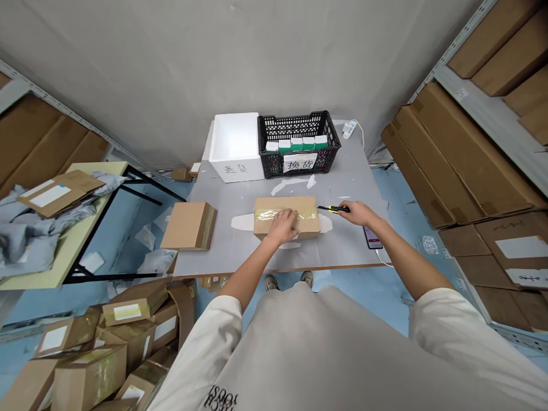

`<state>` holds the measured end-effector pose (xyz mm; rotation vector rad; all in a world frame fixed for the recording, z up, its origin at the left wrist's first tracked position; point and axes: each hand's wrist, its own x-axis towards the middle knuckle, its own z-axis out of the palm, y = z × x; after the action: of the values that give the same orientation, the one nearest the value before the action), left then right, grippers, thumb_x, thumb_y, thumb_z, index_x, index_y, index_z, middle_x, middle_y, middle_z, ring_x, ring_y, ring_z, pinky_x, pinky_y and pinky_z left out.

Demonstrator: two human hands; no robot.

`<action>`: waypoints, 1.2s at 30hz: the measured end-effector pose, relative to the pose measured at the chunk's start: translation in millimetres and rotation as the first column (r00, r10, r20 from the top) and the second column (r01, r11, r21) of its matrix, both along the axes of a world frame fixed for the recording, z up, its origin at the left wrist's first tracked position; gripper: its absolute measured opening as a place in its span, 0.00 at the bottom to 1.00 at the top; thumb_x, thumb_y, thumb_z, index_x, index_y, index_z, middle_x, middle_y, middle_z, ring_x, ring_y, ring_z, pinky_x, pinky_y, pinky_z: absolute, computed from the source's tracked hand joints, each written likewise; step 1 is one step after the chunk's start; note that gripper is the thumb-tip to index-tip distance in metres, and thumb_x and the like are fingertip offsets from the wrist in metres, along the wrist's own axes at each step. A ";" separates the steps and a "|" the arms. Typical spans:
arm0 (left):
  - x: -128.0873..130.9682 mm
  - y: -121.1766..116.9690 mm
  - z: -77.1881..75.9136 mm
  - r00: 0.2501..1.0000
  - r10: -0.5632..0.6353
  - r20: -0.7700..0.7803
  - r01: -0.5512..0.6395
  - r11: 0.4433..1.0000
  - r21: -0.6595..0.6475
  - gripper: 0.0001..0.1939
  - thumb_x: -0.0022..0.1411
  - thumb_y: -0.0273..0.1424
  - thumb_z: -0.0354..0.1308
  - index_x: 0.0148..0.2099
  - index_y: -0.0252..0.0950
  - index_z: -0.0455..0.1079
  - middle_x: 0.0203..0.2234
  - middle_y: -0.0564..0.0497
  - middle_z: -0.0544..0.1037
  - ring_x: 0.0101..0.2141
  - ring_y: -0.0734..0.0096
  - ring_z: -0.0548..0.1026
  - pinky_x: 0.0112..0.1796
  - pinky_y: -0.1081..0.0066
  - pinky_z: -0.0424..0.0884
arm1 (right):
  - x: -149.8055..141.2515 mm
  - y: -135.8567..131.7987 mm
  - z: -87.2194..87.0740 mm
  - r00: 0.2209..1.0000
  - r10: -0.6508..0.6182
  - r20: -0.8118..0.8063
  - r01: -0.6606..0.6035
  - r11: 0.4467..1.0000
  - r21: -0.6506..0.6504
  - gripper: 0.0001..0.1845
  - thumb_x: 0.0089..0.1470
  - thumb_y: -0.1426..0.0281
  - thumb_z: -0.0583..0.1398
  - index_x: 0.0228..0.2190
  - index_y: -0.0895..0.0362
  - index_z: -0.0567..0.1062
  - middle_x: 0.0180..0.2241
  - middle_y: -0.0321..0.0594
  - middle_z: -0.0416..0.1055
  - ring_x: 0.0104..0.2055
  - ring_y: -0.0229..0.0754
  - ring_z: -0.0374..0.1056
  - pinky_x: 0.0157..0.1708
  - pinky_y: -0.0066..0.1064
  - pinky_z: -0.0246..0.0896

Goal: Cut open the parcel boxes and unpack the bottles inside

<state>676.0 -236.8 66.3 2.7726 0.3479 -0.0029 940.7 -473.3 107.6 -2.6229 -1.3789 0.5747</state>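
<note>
The left hand (283, 227) rests open on the taped box (307, 226) near the bench's (222, 251) front edge; the right hand (358, 213) grips a box cutter (334, 209) beside the box. If the blade (322, 208) skids on the tape (264, 215), it could nick the left hand.

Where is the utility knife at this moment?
In the head view, the utility knife is in the right hand, just right of the taped cardboard box, its tip pointing toward the box's right end.
</note>
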 end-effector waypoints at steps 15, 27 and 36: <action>25.9 -17.6 -12.8 0.993 0.004 -0.119 0.007 0.996 0.094 0.48 0.49 0.35 0.77 0.66 0.36 0.56 0.57 0.36 0.67 0.61 0.42 0.66 0.64 0.49 0.57 | 11.8 3.3 -21.8 0.979 0.058 -0.194 -0.051 0.998 0.042 0.18 0.63 0.54 0.57 0.41 0.52 0.81 0.31 0.38 0.78 0.32 0.42 0.69 0.31 0.29 0.54; 21.8 -22.2 -17.2 0.997 0.012 -0.073 -0.002 0.991 0.133 0.52 0.44 0.32 0.79 0.66 0.37 0.54 0.58 0.36 0.66 0.60 0.43 0.69 0.66 0.48 0.53 | 16.4 59.4 2.6 0.954 0.296 -0.037 -0.296 0.925 -0.238 0.18 0.65 0.60 0.56 0.49 0.50 0.80 0.45 0.46 0.80 0.44 0.50 0.74 0.39 0.34 0.58; 17.2 -25.7 -12.7 0.996 0.009 -0.091 0.002 0.992 0.122 0.51 0.47 0.32 0.78 0.67 0.38 0.53 0.60 0.35 0.65 0.58 0.45 0.72 0.67 0.48 0.51 | 28.5 68.9 -3.3 0.950 0.307 -0.052 -0.310 0.916 -0.255 0.10 0.59 0.63 0.61 0.40 0.47 0.82 0.36 0.44 0.80 0.37 0.49 0.73 0.33 0.33 0.57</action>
<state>693.3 -262.5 53.6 2.8996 0.3890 -0.1119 969.2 -404.4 104.3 -2.5986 -1.8492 0.8632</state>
